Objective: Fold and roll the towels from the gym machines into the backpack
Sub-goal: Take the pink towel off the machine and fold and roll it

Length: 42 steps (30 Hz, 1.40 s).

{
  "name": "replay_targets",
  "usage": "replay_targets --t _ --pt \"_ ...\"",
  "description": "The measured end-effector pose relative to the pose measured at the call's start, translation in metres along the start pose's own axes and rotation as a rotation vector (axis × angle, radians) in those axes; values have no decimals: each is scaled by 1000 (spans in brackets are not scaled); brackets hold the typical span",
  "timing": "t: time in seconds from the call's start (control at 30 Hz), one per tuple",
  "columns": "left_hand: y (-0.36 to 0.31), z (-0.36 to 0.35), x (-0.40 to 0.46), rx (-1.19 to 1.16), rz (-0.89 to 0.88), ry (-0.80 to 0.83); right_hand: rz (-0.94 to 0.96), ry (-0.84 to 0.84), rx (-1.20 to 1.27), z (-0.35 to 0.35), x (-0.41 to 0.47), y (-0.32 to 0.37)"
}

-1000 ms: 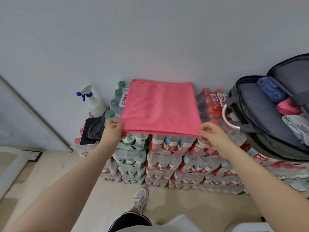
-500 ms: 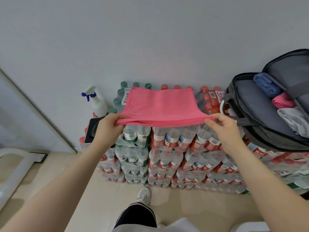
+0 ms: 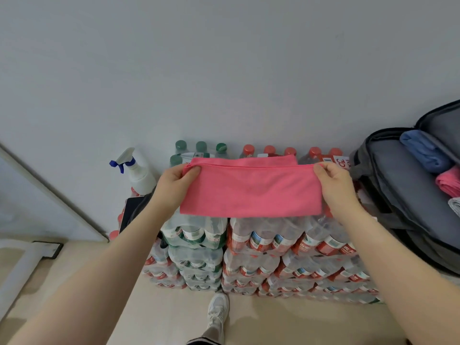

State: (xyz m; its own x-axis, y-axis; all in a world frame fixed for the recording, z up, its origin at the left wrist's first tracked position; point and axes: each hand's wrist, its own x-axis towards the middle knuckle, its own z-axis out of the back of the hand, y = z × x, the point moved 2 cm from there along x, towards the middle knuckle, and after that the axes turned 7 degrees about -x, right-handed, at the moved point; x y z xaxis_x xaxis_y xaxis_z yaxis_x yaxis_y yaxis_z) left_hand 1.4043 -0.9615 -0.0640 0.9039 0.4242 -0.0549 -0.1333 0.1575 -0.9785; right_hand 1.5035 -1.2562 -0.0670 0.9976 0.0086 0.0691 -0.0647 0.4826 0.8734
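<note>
A pink towel (image 3: 249, 192) lies folded over on top of stacked packs of bottled water (image 3: 249, 240). My left hand (image 3: 174, 180) pinches its far left corner and my right hand (image 3: 333, 180) pinches its far right corner, holding the near edge up against the far edge. An open grey backpack (image 3: 398, 195) lies at the right on the bottle packs. Inside it sit a rolled blue towel (image 3: 423, 153), a rolled pink towel (image 3: 448, 183) and part of a grey towel (image 3: 455, 205).
A white spray bottle (image 3: 139, 173) with a blue trigger stands at the left by the wall. A dark phone-like slab (image 3: 130, 212) lies beside it. My shoe (image 3: 217, 312) is on the beige floor below. A white frame (image 3: 15, 270) stands at the lower left.
Both hands lifted the towel's near edge and carried it away from me to the far edge, folding the towel in half. The camera tilted and the scene sits lower in view.
</note>
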Motion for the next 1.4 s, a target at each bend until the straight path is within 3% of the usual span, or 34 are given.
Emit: replay_targets --t 0.3,0.47,0.67,0.97,1.03,1.1,1.17,1.2,1.3,1.4 --pt "12 -6 92 511 58 102 -42 122 -285 -42 81 -13" --pt "10 -12 105 734 -74 283 6 111 -482 -48 87 -16" --pt "14 -8 111 668 -34 177 21 86 -611 -52 90 -14" --pt "12 -21 114 1018 -121 63 -113 46 -891 -59 88 -4" --pt "10 -22 111 1066 -299 -43 -88 31 -1053 -61 84 6" --pt "8 -32 107 1047 -576 -73 94 -27 -1133 -75 74 22" --pt "10 -52 98 942 -706 112 403 66 -983 -105 54 36" --pt "11 -63 92 899 -684 246 509 169 -913 -120 43 40" --pt "27 -75 81 955 -446 483 474 479 -952 -145 28 33" --pt "40 -67 84 1081 -401 467 408 517 -1047 -134 40 15"
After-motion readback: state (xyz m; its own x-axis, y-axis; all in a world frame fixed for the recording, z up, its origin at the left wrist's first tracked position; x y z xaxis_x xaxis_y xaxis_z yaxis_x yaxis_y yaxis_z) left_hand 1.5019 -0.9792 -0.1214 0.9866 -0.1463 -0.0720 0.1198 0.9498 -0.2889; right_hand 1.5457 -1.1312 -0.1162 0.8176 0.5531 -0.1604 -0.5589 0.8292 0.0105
